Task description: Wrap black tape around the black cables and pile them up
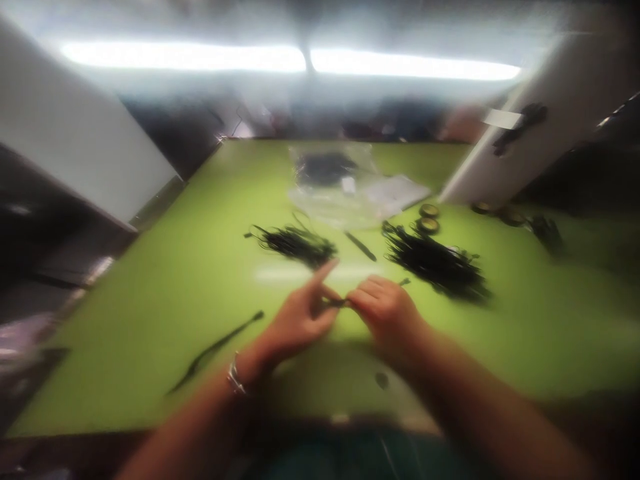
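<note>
Over the middle of the green table, my left hand (305,317) pinches a short dark cable (334,303) between thumb and fingers, its index finger stretched forward. My right hand (383,307) is closed on the same cable from the other side, so the two hands nearly meet. A small end of it pokes out beyond the right hand. Just past the left hand lies a bundle of black cables (295,243). To the right of my right hand sits a larger bundle of black cables (435,263). Blur hides the cable's fine detail.
A single black cable (220,347) lies at the front left. Further back are a dark pen-like tool (361,246), rolls of tape (429,219) and a clear plastic bag (330,177) with dark contents. A pale panel (505,140) rises at the right, another panel (90,127) at the left.
</note>
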Motion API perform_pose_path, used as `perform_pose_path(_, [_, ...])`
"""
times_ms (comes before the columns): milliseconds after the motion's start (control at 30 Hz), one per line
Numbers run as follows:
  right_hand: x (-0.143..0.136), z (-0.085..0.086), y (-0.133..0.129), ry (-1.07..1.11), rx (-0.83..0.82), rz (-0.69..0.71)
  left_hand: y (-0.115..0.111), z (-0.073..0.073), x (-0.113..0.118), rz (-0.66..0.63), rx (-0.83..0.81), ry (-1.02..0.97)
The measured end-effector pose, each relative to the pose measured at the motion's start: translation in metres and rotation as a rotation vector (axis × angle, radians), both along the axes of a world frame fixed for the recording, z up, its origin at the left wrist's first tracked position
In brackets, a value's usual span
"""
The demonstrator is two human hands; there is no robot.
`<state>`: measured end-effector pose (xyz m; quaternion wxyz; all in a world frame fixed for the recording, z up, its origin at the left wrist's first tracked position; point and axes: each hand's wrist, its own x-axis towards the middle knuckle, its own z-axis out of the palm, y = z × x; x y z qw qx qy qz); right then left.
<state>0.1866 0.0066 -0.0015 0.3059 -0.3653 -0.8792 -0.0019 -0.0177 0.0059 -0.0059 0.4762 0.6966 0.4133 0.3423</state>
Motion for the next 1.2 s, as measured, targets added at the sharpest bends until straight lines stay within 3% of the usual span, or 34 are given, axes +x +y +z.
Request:
perform_pose_path(67, [0.003,0.0,0.001,-0.058,0.178,-0.004,0.001,0.004,-0.001,-0.012,-0.119,-0.083])
perform_pose_path(167, [0.003,-0.002,0.001,-0.076,0.267,-0.034,0.001,0.007,0.001,0.017,-0.251,-0.2])
perform_pose_path(233, [-0.001,-0.004,-0.001,-0.068,0.26,-0.065,0.001,0.005,0.004,0.085,-0.241,-0.203])
perform_pose_path(333, [-0.01,-0.007,-0.005,-0.027,0.2,-0.078,-0.001,-0.002,0.008,0.176,-0.094,-0.146])
perform_pose_path(433, [-0.015,-0.009,-0.006,0.103,-0.002,-0.058,-0.003,-0.012,0.008,0.172,0.086,-0.094])
perform_pose_path(633, [-0.008,-0.004,-0.002,0.289,-0.788,0.043,-0.004,-0.023,0.005,0.082,0.438,0.049])
perform_pose_path(733, [-0.004,0.0,0.0,0.348,-0.892,0.035,-0.003,-0.022,0.005,0.056,0.442,0.049])
perform_pose_path(833, [-0.003,0.003,0.0,0.308,-0.66,-0.028,-0.002,-0.017,0.005,0.039,0.288,-0.003])
perform_pose_path(1033, [-0.003,-0.001,-0.003,0.032,0.128,-0.066,-0.004,0.001,0.004,0.103,-0.017,-0.069])
perform_pose_path(1133, [-0.005,-0.006,-0.005,-0.007,0.298,-0.07,-0.006,0.006,0.004,0.136,-0.038,-0.092])
perform_pose_path(1200, [-0.007,-0.009,-0.006,-0.003,0.295,-0.058,-0.007,0.004,0.004,0.16,0.027,-0.066])
